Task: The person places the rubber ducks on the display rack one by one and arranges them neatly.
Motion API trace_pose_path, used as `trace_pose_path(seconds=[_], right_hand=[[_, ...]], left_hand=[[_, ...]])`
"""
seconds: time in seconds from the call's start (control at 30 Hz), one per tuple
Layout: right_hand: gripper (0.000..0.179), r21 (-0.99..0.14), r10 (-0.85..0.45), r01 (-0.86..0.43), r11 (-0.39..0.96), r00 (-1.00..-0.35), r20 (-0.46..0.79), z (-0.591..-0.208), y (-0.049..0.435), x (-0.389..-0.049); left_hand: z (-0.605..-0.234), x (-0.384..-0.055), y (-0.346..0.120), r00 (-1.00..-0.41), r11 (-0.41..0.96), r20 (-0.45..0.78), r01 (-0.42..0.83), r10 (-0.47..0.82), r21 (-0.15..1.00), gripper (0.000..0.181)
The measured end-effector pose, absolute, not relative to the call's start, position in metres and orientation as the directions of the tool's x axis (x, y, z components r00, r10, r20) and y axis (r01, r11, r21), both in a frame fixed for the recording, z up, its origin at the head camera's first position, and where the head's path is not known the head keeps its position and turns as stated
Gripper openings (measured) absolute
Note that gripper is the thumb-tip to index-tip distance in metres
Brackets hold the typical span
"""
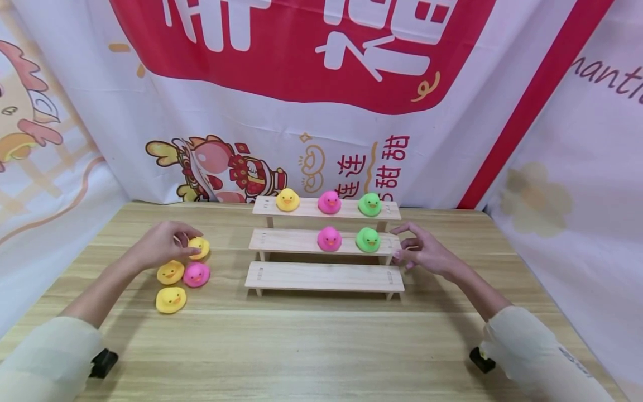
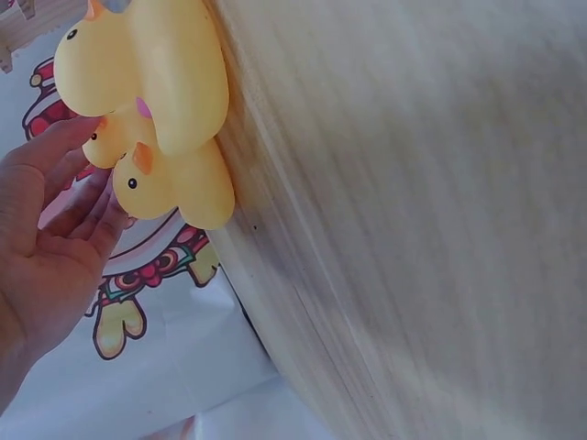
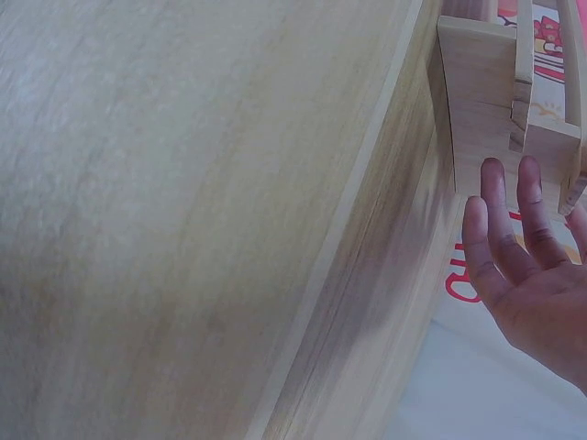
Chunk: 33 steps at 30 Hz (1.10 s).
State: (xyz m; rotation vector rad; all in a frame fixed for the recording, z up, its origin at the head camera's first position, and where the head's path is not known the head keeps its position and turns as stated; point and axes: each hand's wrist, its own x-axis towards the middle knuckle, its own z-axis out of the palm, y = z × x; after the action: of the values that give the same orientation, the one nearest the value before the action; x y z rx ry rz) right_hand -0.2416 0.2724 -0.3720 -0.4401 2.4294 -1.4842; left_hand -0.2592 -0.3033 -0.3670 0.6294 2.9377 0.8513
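My left hand (image 1: 168, 244) pinches a yellow rubber duck (image 1: 202, 245) at the left of the table, thumb across its near side. Close by lie two more yellow ducks and a pink duck (image 1: 196, 274). The left wrist view shows the fingers beside the farthest yellow duck (image 2: 108, 145), partly hidden behind nearer ones. At the right end of a three-step wooden rack (image 1: 321, 276) is my right hand (image 1: 427, 251), fingertips right at the middle step's end. Its fingers look extended and loosely bent in the right wrist view.
On the rack's top step sit yellow (image 1: 288, 200), pink (image 1: 329, 202) and green (image 1: 370, 205) ducks. The middle step carries a pink duck (image 1: 329, 239) and a green duck (image 1: 368, 240). Behind the wooden table (image 1: 301, 352) hangs a printed cloth (image 1: 241, 123).
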Motion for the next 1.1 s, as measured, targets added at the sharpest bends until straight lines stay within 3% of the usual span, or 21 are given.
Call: trace_pose_path(seconds=[0.7, 1.1], right_hand=[[0.049, -0.888, -0.384, -0.112, 0.445, -0.920, -0.077, -0.371, 0.272, -0.242], [0.050, -0.886, -0.382, -0.110, 0.450, -0.920, -0.080, -0.371, 0.272, -0.241]], left_hand=[[-0.359, -0.253, -0.299, -0.879, 0.707, 0.231, 0.473, 0.417, 0.526, 0.038], [-0.346, -0.248, -0.275, -0.835, 0.671, 0.329, 0.551, 0.442, 0.496, 0.024]])
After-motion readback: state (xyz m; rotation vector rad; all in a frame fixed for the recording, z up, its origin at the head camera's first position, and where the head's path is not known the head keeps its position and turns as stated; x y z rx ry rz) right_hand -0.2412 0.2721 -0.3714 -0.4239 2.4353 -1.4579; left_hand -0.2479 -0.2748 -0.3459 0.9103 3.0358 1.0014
